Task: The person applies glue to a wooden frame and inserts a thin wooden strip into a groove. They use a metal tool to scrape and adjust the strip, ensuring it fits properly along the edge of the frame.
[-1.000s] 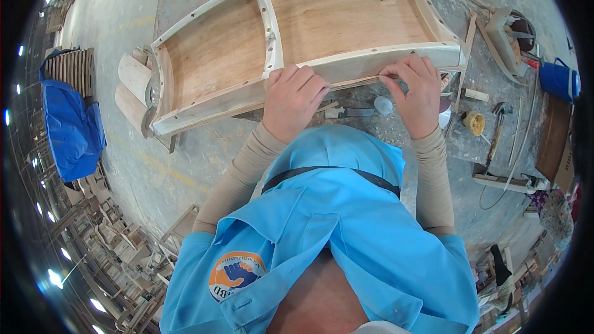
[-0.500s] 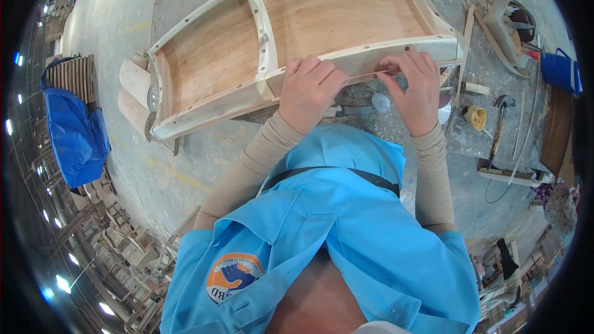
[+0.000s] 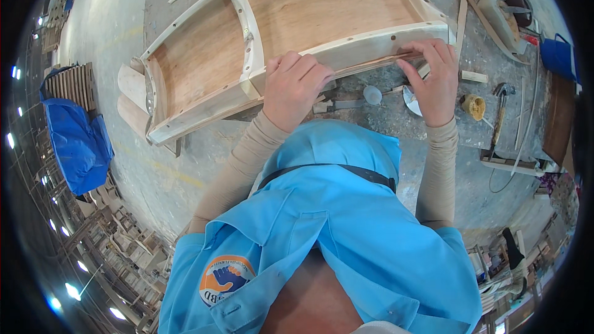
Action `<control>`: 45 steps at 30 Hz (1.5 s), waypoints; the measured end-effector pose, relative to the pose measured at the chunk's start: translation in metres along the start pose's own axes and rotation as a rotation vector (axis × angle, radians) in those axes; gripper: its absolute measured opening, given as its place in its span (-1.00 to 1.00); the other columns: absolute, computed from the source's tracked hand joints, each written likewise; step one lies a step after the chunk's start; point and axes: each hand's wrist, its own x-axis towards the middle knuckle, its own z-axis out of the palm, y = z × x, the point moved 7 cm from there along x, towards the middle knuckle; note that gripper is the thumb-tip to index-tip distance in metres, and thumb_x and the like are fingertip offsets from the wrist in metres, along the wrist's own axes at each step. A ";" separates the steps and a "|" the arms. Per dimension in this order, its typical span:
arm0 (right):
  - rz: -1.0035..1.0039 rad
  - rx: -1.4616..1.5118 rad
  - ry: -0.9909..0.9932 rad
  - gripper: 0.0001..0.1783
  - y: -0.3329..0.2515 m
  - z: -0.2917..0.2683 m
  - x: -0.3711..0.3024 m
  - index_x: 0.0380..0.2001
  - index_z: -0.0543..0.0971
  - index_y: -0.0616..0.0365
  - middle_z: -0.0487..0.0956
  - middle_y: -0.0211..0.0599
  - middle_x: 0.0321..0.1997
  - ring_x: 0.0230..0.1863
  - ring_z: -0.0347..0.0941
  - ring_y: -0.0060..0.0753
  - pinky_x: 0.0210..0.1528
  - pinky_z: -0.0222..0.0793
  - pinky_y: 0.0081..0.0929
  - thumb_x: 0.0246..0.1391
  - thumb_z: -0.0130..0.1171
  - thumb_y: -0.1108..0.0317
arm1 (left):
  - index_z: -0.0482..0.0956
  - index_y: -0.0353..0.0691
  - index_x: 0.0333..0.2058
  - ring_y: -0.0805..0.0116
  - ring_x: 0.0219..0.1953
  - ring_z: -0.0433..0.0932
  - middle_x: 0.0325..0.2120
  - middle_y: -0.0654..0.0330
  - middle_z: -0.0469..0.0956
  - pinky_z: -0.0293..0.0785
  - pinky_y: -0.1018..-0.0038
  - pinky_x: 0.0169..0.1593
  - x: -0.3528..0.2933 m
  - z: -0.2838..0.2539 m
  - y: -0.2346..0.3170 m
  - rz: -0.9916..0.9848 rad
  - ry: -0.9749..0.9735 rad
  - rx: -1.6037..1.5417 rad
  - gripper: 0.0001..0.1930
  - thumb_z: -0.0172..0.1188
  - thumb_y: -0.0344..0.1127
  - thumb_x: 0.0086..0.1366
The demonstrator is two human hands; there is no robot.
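Observation:
A large curved wooden frame (image 3: 356, 46) with a plywood panel (image 3: 328, 6) set inside it lies tilted across the work surface before me. My left hand (image 3: 294, 89) wraps over its near rail, close to the cross brace (image 3: 249, 37), fingers curled over the top. Toward the rail's right end, my right hand (image 3: 434, 80) has its fingers over the edge and the thumb below. A thin wooden edge runs along the underside of the rail between both hands. The fingertips' far side is hidden behind the rail.
On the surface to the right are a hammer (image 3: 500, 117), a yellow tub (image 3: 473, 107) and a small wood block (image 3: 474, 77). A putty knife (image 3: 349, 104) and a round pale lid (image 3: 372, 94) lie below the rail. Blue sheeting (image 3: 77, 145) drapes at the left.
My right hand has slid right along the rail, toward its end. The left hand and frame appear shifted slightly left and down in view, partly with my head's motion.

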 end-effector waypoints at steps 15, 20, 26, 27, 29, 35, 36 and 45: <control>-0.030 -0.012 0.010 -0.75 0.008 -0.007 -0.003 -0.28 0.68 -0.01 0.52 -0.41 -0.29 -0.16 0.41 -0.22 -0.10 0.29 -0.28 -0.13 0.42 0.40 | 0.65 0.01 -0.37 0.32 -0.32 0.44 -0.44 0.41 0.54 0.22 0.39 -0.19 -0.001 0.000 -0.001 -0.019 -0.009 -0.001 -0.84 0.40 -0.35 0.04; -0.032 0.011 0.010 -0.76 0.010 -0.006 -0.004 -0.29 0.68 -0.01 0.52 -0.42 -0.29 -0.17 0.41 -0.23 -0.10 0.28 -0.28 -0.12 0.41 0.41 | 0.65 0.01 -0.36 0.32 -0.32 0.44 -0.44 0.40 0.53 0.22 0.39 -0.18 -0.001 0.000 -0.001 -0.025 -0.015 -0.007 -0.84 0.39 -0.35 0.05; -0.027 0.020 0.019 -0.78 0.011 -0.008 -0.005 -0.30 0.68 -0.01 0.51 -0.42 -0.30 -0.17 0.41 -0.23 -0.10 0.28 -0.28 -0.10 0.40 0.41 | 0.65 0.00 -0.36 0.32 -0.32 0.44 -0.43 0.40 0.53 0.23 0.39 -0.17 0.000 -0.001 0.000 -0.023 -0.010 -0.015 -0.84 0.39 -0.36 0.05; -0.027 0.020 0.021 -0.78 0.012 -0.008 -0.005 -0.30 0.68 -0.01 0.51 -0.42 -0.30 -0.17 0.41 -0.23 -0.10 0.28 -0.28 -0.10 0.40 0.41 | 0.65 0.00 -0.36 0.32 -0.32 0.44 -0.43 0.40 0.54 0.23 0.39 -0.17 0.000 -0.001 0.000 -0.021 -0.008 -0.015 -0.84 0.39 -0.36 0.05; -0.025 0.021 0.021 -0.78 0.013 -0.007 -0.005 -0.30 0.69 -0.01 0.51 -0.42 -0.30 -0.17 0.41 -0.23 -0.10 0.28 -0.28 -0.10 0.40 0.41 | 0.65 0.00 -0.36 0.32 -0.32 0.45 -0.43 0.40 0.54 0.23 0.39 -0.17 -0.001 -0.001 -0.001 -0.022 -0.007 -0.013 -0.84 0.39 -0.37 0.04; -0.050 0.032 0.008 -0.78 0.004 -0.003 -0.004 -0.30 0.68 -0.02 0.51 -0.45 -0.30 -0.16 0.41 -0.24 -0.09 0.26 -0.27 -0.10 0.40 0.39 | 0.65 -0.01 -0.36 0.32 -0.31 0.45 -0.44 0.40 0.55 0.23 0.39 -0.17 -0.001 0.000 -0.001 -0.026 -0.005 -0.010 -0.85 0.39 -0.36 0.04; -0.072 0.026 0.004 -0.78 0.000 -0.001 -0.003 -0.30 0.68 -0.02 0.51 -0.45 -0.31 -0.16 0.41 -0.25 -0.08 0.26 -0.26 -0.10 0.40 0.38 | 0.65 -0.01 -0.36 0.32 -0.31 0.45 -0.44 0.40 0.55 0.23 0.39 -0.17 -0.001 0.000 -0.001 -0.026 -0.004 -0.010 -0.85 0.39 -0.36 0.05; -0.118 -0.030 -0.010 -0.88 -0.010 0.010 -0.003 -0.38 0.63 0.00 0.49 -0.44 -0.33 -0.19 0.40 -0.24 -0.10 0.24 -0.26 -0.05 0.36 0.35 | 0.65 -0.01 -0.36 0.32 -0.32 0.44 -0.43 0.40 0.54 0.22 0.39 -0.19 -0.002 0.000 -0.002 -0.030 0.001 -0.007 -0.86 0.38 -0.35 0.07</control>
